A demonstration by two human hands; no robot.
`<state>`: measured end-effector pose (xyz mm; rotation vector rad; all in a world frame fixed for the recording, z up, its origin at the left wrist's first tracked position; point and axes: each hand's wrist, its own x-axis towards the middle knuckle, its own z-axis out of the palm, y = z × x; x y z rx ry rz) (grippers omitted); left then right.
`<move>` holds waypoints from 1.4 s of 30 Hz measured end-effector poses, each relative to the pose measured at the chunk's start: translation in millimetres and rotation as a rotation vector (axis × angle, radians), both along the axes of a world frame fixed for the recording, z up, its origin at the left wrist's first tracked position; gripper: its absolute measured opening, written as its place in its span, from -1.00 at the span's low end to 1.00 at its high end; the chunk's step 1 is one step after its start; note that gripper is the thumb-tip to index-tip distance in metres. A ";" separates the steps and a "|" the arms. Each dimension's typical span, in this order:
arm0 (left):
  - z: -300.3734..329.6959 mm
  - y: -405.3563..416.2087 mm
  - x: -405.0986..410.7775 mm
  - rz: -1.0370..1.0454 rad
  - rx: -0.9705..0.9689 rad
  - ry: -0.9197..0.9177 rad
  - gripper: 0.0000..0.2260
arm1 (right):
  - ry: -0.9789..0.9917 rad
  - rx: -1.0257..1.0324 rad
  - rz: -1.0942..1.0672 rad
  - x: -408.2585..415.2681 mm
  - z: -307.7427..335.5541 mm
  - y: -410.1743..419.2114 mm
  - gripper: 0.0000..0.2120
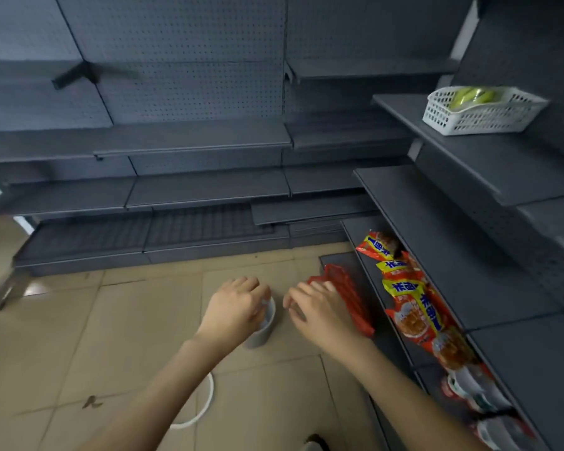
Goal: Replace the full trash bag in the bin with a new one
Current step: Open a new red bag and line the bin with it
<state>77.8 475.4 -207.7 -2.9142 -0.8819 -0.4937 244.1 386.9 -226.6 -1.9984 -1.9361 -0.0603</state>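
Observation:
A small grey-white bin stands on the tiled floor in the middle of the head view. My left hand sits over its rim, fingers curled on a pale, thin bit of bag at the top edge; motion blur hides the detail. My right hand hovers just right of the bin with its fingers spread and nothing in them. A white ring lies on the floor under my left forearm, partly hidden.
Dark grey shelving fills the back and right. A red tray leans at the right shelf's foot. Snack packets line a low right shelf. A white basket with yellow-green fruit sits higher up. Open tile lies to the left.

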 end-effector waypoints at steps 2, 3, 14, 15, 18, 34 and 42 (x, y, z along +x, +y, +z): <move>-8.9 24.3 28.4 0.013 -0.037 -0.013 -0.89 | -0.014 -0.023 0.007 26.6 -2.4 25.8 -0.90; -14.0 36.1 41.9 0.012 -0.062 -0.016 -0.87 | -0.024 -0.032 0.008 39.1 -2.7 37.9 -0.90; -141.3 171.7 192.0 -0.046 -0.155 -0.172 -0.86 | -0.001 -0.027 -0.200 160.0 -121.3 157.4 -0.89; -164.5 184.2 205.4 -0.043 -0.169 -0.183 -0.86 | 0.004 -0.011 -0.231 170.7 -144.8 167.8 -0.88; -241.1 215.9 237.0 -0.038 -0.207 -0.234 -0.93 | 0.037 0.023 -0.316 198.4 -221.1 192.5 -0.86; -618.9 268.0 343.0 -0.077 -0.258 -0.339 -0.90 | 0.062 0.102 -0.610 292.5 -598.6 229.6 -0.84; -658.3 265.1 371.4 -0.211 -0.221 -0.331 -0.85 | -0.044 -0.041 -0.749 330.2 -654.7 191.7 -0.76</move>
